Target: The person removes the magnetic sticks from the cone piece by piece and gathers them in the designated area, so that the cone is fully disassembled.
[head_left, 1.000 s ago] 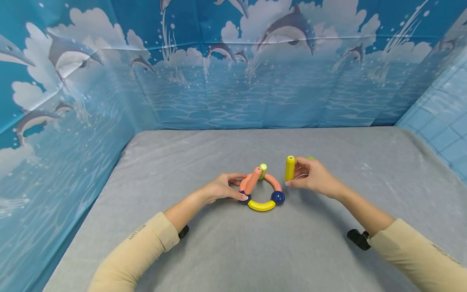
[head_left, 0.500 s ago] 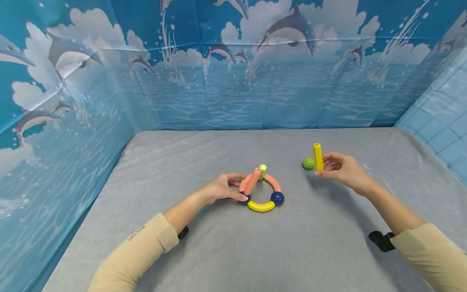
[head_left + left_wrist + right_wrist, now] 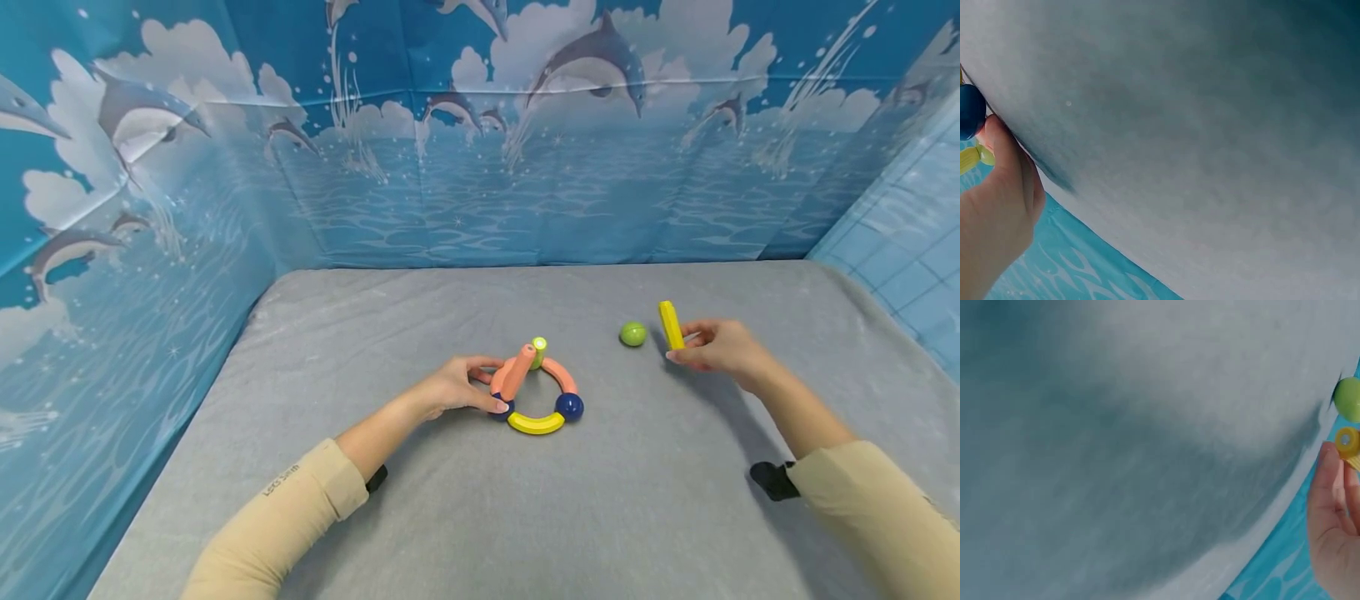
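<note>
In the head view, a ring of magnetic toy rods and balls lies on the grey cloth. A yellow curved rod point(image 3: 536, 425) forms its front and an orange curved rod point(image 3: 562, 377) its right side. A navy ball point(image 3: 570, 407) joins these two. My left hand point(image 3: 453, 390) grips the ring's left side, thumb on another navy ball point(image 3: 971, 112). From there a straight orange rod point(image 3: 517, 375) rises at a slant. A lime rod point(image 3: 539, 345) stands up at the back. My right hand point(image 3: 720, 348) pinches a straight yellow rod point(image 3: 671, 326) by its lower end, top leaning left.
A green ball point(image 3: 633, 334) lies on the cloth just left of the yellow rod. Grey cloth point(image 3: 480, 517) covers the table. Blue dolphin-print curtains point(image 3: 450, 192) hang behind and along the left; a tile-patterned one hangs at right.
My right hand has carried the yellow rod rightward, away from the ring and past the green ball, which now shows fully. The rod, upright before, leans left. My left hand stays put.
</note>
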Available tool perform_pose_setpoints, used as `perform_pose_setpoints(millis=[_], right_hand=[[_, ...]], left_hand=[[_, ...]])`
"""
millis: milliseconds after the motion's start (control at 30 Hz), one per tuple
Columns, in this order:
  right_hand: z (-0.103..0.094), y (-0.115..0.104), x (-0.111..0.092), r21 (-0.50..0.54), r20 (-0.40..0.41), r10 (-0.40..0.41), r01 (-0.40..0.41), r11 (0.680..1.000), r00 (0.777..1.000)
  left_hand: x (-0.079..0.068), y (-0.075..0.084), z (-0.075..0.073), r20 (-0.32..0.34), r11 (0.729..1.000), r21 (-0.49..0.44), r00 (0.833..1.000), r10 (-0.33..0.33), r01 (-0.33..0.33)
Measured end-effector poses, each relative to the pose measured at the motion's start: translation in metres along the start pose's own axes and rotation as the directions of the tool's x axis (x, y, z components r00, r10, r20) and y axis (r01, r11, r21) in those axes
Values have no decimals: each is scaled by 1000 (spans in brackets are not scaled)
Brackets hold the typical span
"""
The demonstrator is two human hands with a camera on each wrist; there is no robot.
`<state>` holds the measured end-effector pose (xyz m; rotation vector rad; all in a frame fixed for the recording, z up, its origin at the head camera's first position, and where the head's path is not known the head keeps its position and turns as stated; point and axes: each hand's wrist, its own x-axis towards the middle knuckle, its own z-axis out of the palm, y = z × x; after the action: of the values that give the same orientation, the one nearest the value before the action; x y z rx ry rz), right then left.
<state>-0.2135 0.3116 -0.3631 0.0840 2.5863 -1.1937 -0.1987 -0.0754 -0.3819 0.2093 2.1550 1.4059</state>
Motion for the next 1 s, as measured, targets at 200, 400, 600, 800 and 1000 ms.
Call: perform_pose_setpoints(millis=[200,400,600,800,1000], right_hand=[[3,3,15,-3,18,103,-103,995,995],[4,-3,25,-10,4,156,-156,988,988],[5,-5,29,-13,-16,168,-168,986,986],[5,-4,28,-7,-18,147,-147,989,989],[2,-6,24,23,-1,132,-132,991,991]], left_hand=[[-1,-1,1,11,1000,-17,1000,9,-9],[-1,0,1,6,1000,-17,1000,3,-3],[0,0,1,2,1000,-13,1000,1,-1],[1,-1,1,-1,1000,-22,1000,6,-6],[1,-1,1,5,1000,-24,1000,6,-5]])
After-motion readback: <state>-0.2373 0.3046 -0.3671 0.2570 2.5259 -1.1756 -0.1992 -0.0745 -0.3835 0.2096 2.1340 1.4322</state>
